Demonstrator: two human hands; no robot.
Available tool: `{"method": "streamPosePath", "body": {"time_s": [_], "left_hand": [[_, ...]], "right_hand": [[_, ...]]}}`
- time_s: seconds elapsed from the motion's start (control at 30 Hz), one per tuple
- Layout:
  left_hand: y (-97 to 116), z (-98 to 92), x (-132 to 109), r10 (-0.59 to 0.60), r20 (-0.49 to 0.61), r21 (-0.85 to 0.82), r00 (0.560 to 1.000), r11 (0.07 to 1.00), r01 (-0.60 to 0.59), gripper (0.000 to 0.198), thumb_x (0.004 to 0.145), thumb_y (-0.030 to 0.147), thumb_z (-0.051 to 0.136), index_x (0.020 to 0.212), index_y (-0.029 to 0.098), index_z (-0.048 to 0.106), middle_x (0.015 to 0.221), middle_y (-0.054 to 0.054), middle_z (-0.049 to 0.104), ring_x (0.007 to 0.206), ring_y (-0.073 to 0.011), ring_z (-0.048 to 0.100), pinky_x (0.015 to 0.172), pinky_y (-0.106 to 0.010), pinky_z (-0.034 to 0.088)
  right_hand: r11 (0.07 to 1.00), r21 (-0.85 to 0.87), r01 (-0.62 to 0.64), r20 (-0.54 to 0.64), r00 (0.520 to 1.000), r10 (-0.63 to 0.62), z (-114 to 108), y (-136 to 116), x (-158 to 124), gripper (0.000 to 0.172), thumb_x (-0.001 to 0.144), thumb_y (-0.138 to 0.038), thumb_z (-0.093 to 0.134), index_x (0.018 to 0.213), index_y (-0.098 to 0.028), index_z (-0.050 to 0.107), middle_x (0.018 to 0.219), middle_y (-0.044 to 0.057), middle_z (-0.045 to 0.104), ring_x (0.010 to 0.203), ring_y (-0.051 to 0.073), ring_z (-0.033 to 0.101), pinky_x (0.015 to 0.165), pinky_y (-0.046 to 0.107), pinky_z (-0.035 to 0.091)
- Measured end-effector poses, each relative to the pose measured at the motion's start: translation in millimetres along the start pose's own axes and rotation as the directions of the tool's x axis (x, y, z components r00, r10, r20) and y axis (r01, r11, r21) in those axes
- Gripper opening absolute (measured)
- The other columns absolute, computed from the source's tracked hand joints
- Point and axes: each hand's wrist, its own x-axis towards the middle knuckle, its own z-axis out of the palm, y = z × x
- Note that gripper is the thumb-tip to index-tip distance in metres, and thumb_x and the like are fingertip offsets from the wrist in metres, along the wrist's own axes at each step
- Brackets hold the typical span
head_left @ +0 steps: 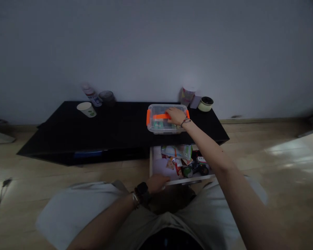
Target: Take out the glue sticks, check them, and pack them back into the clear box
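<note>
The person's right hand (175, 116) lies on the lid of a clear plastic box (159, 130) with orange latches, which sits on the black table (54, 123), toward its right end. Its fingers (169, 112) rest across the orange strap on the lid, though I can't tell whether they're gripping it or just resting there. The left hand (156, 183) is down at the front edge of an open white drawer (150, 163) beneath the table, relaxed and slightly curled, with no clear grasp on anything. The drawer is crammed with colourful packets and small items. A paper cup (86, 109) lies on its side on the table, while a bottle (91, 96), a cup (187, 96) and a round tin (205, 103) stand along the back.
</note>
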Motion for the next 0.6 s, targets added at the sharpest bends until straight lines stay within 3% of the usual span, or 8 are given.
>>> {"method": "streamPosePath", "body": {"time_s": [0.17, 0.33, 0.6], "left_hand": [[7, 4.6, -1, -0.012, 0.012, 0.116, 1.000, 0.993, 0.010, 0.033, 0.087, 0.029, 0.055, 0.118, 0.025, 0.066, 0.097, -0.012, 0.073, 0.094, -0.0317, 0.069, 0.079, -0.042, 0.052], [12, 10.8, -2, -0.037, 0.022, 0.163, 0.999, 0.986, 0.033, 0.034, 0.090, 0.026, 0.054, 0.122, 0.022, 0.063, 0.098, -0.014, 0.072, 0.092, -0.0299, 0.068, 0.079, -0.040, 0.053], [17, 21.9, -9, -0.016, -0.049, 0.161, 0.999, 0.987, 0.024, 0.036, 0.091, 0.018, 0.052, 0.125, 0.016, 0.063, 0.094, -0.015, 0.073, 0.085, -0.0297, 0.067, 0.074, -0.038, 0.050]], "right_hand": [[0.998, 0.057, -0.002, 0.001, 1.000, 0.002, -20, -3, -32, 0.035, 0.085, -0.029, 0.069, 0.115, -0.013, 0.064, 0.117, 0.014, 0.066, 0.106, 0.028, 0.061, 0.084, 0.034, 0.046], [0.995, 0.058, 0.083, 0.084, 0.993, -0.088, -35, -11, -70, 0.035, 0.085, -0.032, 0.069, 0.115, -0.015, 0.063, 0.117, 0.011, 0.067, 0.106, 0.024, 0.062, 0.083, 0.031, 0.044], [0.981, 0.120, 0.154, 0.172, 0.970, -0.173, -13, -22, -128, 0.034, 0.084, -0.029, 0.069, 0.115, -0.016, 0.064, 0.115, 0.009, 0.067, 0.107, 0.023, 0.061, 0.081, 0.028, 0.042]]}}
